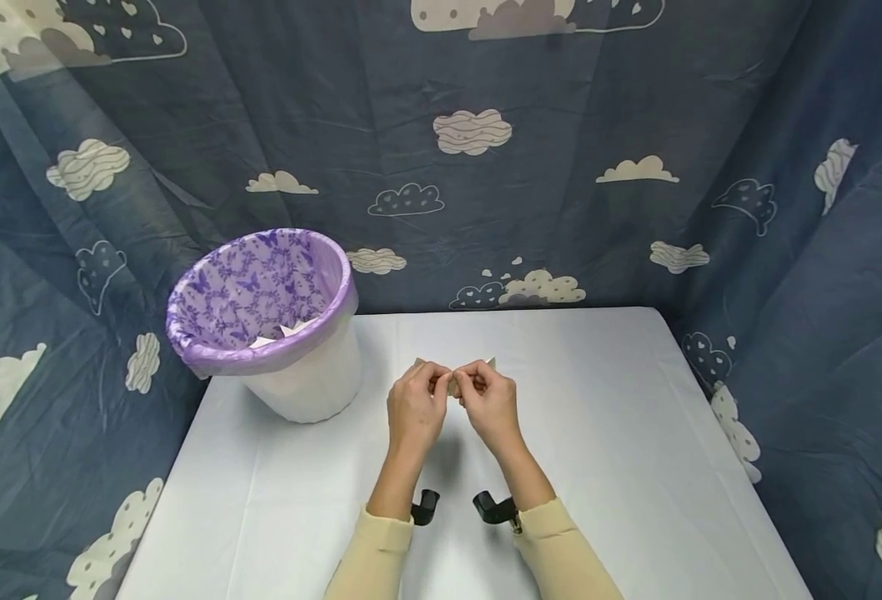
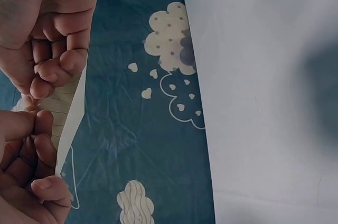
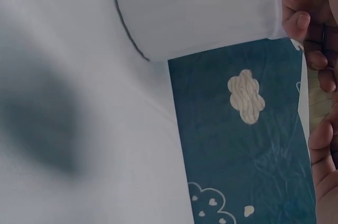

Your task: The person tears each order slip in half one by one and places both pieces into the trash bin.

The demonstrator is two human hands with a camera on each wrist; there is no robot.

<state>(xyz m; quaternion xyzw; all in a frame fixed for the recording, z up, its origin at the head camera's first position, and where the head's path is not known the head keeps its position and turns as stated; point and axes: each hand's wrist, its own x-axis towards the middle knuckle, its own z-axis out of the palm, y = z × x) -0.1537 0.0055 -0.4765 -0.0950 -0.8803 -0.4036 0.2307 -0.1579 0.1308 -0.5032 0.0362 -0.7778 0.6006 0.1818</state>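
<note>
A piece of pale lined paper [image 2: 62, 110] hangs between the two hands, its corners just visible past the fingers in the head view. The left hand [image 1: 417, 408] pinches it near the middle between thumb and fingers. Close beside it, the right hand [image 1: 490, 407] does the same, with the two thumbs nearly touching. Both hands are raised above the white table. Most of the paper is hidden behind the fingers; a folded-looking white edge of it shows in the left wrist view.
A white bin [image 1: 309, 379] lined with a purple butterfly-patterned bag [image 1: 253, 287] stands at the table's back left, with white paper pieces [image 1: 291, 327] inside. The table [image 1: 598, 433] ends at a dark blue cloud-print curtain [image 1: 546, 217]. Black wrist mounts [image 1: 492, 507] hang below the forearms.
</note>
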